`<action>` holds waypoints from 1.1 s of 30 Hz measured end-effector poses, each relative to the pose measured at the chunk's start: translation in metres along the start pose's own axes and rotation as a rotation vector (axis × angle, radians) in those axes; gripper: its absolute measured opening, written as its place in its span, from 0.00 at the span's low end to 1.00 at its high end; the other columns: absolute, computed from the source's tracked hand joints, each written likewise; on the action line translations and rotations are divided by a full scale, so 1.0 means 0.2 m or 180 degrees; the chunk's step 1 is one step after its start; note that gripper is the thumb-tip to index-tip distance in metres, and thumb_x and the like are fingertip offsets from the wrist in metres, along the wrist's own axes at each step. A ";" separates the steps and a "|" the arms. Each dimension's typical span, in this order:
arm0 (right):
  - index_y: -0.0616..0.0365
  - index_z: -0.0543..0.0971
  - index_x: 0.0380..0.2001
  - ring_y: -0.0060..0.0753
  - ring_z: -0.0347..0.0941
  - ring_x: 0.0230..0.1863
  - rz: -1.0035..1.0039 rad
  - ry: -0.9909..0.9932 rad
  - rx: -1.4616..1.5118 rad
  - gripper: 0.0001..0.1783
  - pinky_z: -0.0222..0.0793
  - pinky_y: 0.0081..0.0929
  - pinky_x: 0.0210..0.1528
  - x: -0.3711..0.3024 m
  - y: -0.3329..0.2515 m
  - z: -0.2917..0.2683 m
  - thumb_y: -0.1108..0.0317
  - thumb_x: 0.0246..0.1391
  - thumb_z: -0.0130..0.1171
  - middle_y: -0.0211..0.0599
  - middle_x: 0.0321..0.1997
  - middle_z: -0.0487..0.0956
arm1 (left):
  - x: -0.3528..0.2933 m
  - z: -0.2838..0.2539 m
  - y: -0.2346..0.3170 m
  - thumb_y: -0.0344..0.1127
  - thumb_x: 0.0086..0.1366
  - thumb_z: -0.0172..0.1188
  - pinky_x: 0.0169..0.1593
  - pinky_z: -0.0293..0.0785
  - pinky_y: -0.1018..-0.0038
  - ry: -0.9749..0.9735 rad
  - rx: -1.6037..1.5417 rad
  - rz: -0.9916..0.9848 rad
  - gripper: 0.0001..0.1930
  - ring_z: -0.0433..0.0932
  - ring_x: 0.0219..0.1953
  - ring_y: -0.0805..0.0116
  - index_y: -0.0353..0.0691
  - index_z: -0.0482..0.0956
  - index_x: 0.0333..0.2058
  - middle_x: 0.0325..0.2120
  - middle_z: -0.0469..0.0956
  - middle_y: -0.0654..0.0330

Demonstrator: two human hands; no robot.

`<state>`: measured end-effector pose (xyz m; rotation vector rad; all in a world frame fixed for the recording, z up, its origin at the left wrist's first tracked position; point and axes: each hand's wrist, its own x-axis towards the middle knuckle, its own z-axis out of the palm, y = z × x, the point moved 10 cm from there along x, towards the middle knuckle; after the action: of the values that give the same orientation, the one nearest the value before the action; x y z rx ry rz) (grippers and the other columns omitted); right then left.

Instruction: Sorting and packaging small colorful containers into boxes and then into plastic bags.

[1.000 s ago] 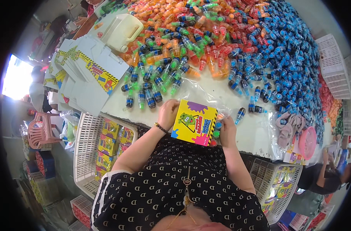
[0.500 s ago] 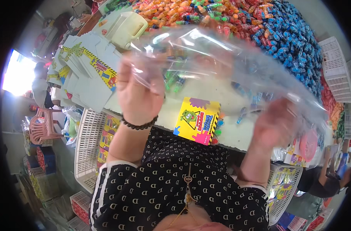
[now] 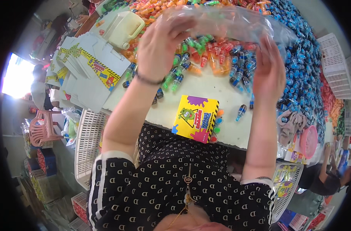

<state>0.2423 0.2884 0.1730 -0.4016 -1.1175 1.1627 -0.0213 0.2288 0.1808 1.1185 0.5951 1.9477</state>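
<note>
A large clear plastic bag (image 3: 237, 25) is stretched between my raised hands over the far part of the table. My left hand (image 3: 160, 46), with a dark bead bracelet at the wrist, grips its left end; motion blurs these fingers. At the bag's right end, my right hand (image 3: 269, 71) has its fingers bent around the film. A yellow printed box (image 3: 196, 118) lies near the table's front edge, with capped small bottles (image 3: 218, 121) showing along its right side. Beyond it are loose green bottles (image 3: 175, 75), and one blue bottle (image 3: 241, 112) lies apart to the right.
A big heap of orange, red and blue bottles (image 3: 298, 77) covers the table's far side. Flat white cartons (image 3: 89, 73) and a cream jug (image 3: 123, 29) are on the left. A grey cloth (image 3: 291, 125) and pink bowl (image 3: 308, 141) lie right. White crates (image 3: 87, 144) flank me.
Both hands have moved farther out over the table, carrying the bag away from me. The bottles behind the box now show more plainly. The box has hardly shifted.
</note>
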 end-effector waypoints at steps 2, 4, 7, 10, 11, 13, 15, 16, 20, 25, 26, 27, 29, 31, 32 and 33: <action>0.70 0.67 0.58 0.44 0.63 0.65 -0.0699 -0.1149 -0.0810 0.23 0.56 0.37 0.67 -0.25 -0.05 0.01 0.63 0.66 0.41 0.50 0.63 0.68 | -0.22 -0.08 0.04 0.39 0.73 0.42 0.53 0.72 0.69 -0.0300 0.0189 0.0388 0.19 0.78 0.47 0.61 0.28 0.74 0.46 0.45 0.78 0.47; 0.69 0.68 0.58 0.45 0.63 0.65 0.0381 -0.0845 -0.1023 0.24 0.55 0.38 0.67 -0.51 0.30 -0.25 0.63 0.67 0.40 0.49 0.62 0.69 | -0.53 -0.33 -0.28 0.41 0.74 0.42 0.53 0.72 0.70 0.0002 0.1180 -0.0649 0.19 0.77 0.48 0.64 0.30 0.75 0.48 0.47 0.77 0.49; 0.69 0.69 0.57 0.42 0.65 0.63 0.1386 -0.0396 -0.1182 0.24 0.56 0.35 0.66 -0.77 0.46 -0.36 0.61 0.68 0.39 0.49 0.60 0.71 | -0.86 -0.43 -0.49 0.37 0.74 0.43 0.53 0.72 0.73 0.0506 0.0801 -0.1256 0.18 0.77 0.48 0.70 0.30 0.74 0.50 0.49 0.77 0.54; 0.69 0.70 0.56 0.38 0.66 0.62 0.1050 -0.0538 -0.1749 0.22 0.57 0.33 0.65 -0.89 0.45 -0.38 0.64 0.68 0.41 0.47 0.59 0.72 | -0.93 -0.41 -0.54 0.33 0.73 0.45 0.53 0.72 0.75 0.0443 0.0940 -0.1250 0.15 0.75 0.49 0.73 0.29 0.74 0.50 0.50 0.76 0.55; 0.68 0.71 0.56 0.36 0.66 0.61 0.1016 -0.0475 -0.1912 0.21 0.56 0.32 0.65 -0.94 0.47 -0.40 0.65 0.67 0.42 0.46 0.59 0.72 | -0.94 -0.42 -0.55 0.33 0.72 0.47 0.53 0.71 0.76 0.0640 0.1000 -0.1300 0.15 0.75 0.49 0.72 0.30 0.75 0.50 0.49 0.76 0.56; 0.67 0.72 0.55 0.32 0.68 0.59 0.0920 -0.0439 -0.2148 0.18 0.58 0.30 0.63 -0.97 0.47 -0.38 0.71 0.65 0.45 0.43 0.57 0.74 | -0.98 -0.49 -0.59 0.32 0.71 0.49 0.53 0.71 0.78 0.0909 0.0954 -0.1303 0.14 0.76 0.48 0.72 0.30 0.75 0.50 0.47 0.78 0.58; 0.66 0.73 0.54 0.32 0.69 0.58 0.1007 -0.0248 -0.2093 0.18 0.60 0.29 0.61 -1.01 0.48 -0.40 0.72 0.65 0.45 0.42 0.56 0.75 | -1.01 -0.52 -0.62 0.32 0.71 0.49 0.51 0.71 0.79 0.0904 0.1330 -0.1495 0.14 0.76 0.47 0.74 0.31 0.76 0.49 0.47 0.78 0.58; 0.65 0.73 0.54 0.31 0.71 0.56 0.1098 -0.0051 -0.2037 0.17 0.62 0.29 0.60 -1.03 0.49 -0.43 0.72 0.65 0.45 0.40 0.54 0.77 | -1.03 -0.54 -0.63 0.32 0.71 0.49 0.49 0.72 0.80 0.0893 0.1708 -0.1692 0.14 0.76 0.46 0.76 0.31 0.77 0.49 0.46 0.79 0.58; 0.66 0.76 0.49 0.38 0.74 0.51 0.1291 0.0262 -0.2418 0.15 0.64 0.28 0.57 -1.10 0.56 -0.55 0.75 0.62 0.47 0.41 0.50 0.79 | -1.05 -0.57 -0.65 0.32 0.69 0.52 0.45 0.72 0.82 0.0783 0.2196 -0.2067 0.13 0.76 0.41 0.80 0.32 0.79 0.47 0.42 0.81 0.61; 0.64 0.78 0.37 0.51 0.73 0.39 -0.0176 -0.1089 -0.4570 0.11 0.70 0.35 0.44 -0.98 0.46 -0.32 0.77 0.47 0.56 0.44 0.38 0.79 | -0.95 -0.49 -0.65 0.29 0.61 0.56 0.42 0.76 0.68 -0.0700 0.4075 -0.1009 0.09 0.80 0.38 0.53 0.35 0.80 0.39 0.36 0.80 0.46; 0.64 0.78 0.37 0.51 0.73 0.39 -0.0159 -0.1084 -0.4557 0.11 0.70 0.35 0.44 -0.97 0.47 -0.33 0.77 0.47 0.56 0.44 0.38 0.79 | -0.94 -0.48 -0.64 0.29 0.61 0.56 0.42 0.76 0.68 -0.0709 0.4090 -0.1022 0.09 0.80 0.38 0.53 0.35 0.80 0.39 0.36 0.80 0.46; 0.63 0.77 0.33 0.52 0.72 0.35 -0.0387 -0.0993 -0.4544 0.10 0.70 0.36 0.40 -0.96 0.45 -0.31 0.77 0.44 0.57 0.44 0.36 0.78 | -0.93 -0.47 -0.63 0.28 0.60 0.56 0.40 0.76 0.66 -0.0756 0.4170 -0.1026 0.07 0.79 0.37 0.50 0.35 0.79 0.35 0.33 0.80 0.46; 0.63 0.76 0.30 0.53 0.70 0.32 -0.0606 -0.0901 -0.4528 0.09 0.69 0.37 0.36 -0.97 0.42 -0.29 0.77 0.40 0.58 0.44 0.33 0.77 | -0.92 -0.44 -0.59 0.28 0.59 0.55 0.38 0.76 0.64 -0.0807 0.4251 -0.1036 0.05 0.79 0.35 0.47 0.34 0.78 0.32 0.31 0.79 0.45; 0.62 0.74 0.29 0.43 0.73 0.31 0.0719 -0.0957 -0.4294 0.05 0.69 0.32 0.34 -1.04 0.53 -0.37 0.79 0.46 0.57 0.42 0.30 0.76 | -1.05 -0.53 -0.53 0.29 0.60 0.56 0.36 0.75 0.62 -0.0127 0.3930 -0.1685 0.05 0.79 0.33 0.46 0.33 0.76 0.31 0.30 0.78 0.43; 0.62 0.74 0.29 0.43 0.73 0.31 0.0745 -0.0975 -0.4278 0.05 0.69 0.32 0.34 -1.10 0.52 -0.37 0.79 0.46 0.57 0.42 0.30 0.76 | -1.13 -0.61 -0.53 0.30 0.61 0.59 0.34 0.75 0.70 0.0085 0.3734 -0.1985 0.06 0.81 0.29 0.62 0.32 0.76 0.34 0.28 0.80 0.49; 0.61 0.73 0.35 0.37 0.73 0.35 0.1452 -0.0596 -0.3539 0.07 0.69 0.30 0.38 -1.18 0.56 -0.45 0.77 0.50 0.57 0.38 0.32 0.76 | -1.17 -0.60 -0.49 0.29 0.62 0.59 0.33 0.75 0.72 0.0276 0.3495 -0.1952 0.06 0.80 0.28 0.67 0.32 0.75 0.35 0.27 0.80 0.51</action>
<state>0.2680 0.1509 -0.0662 -1.4809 -1.8490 0.8600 -0.0169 0.0921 -0.0645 1.2243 1.9254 1.0710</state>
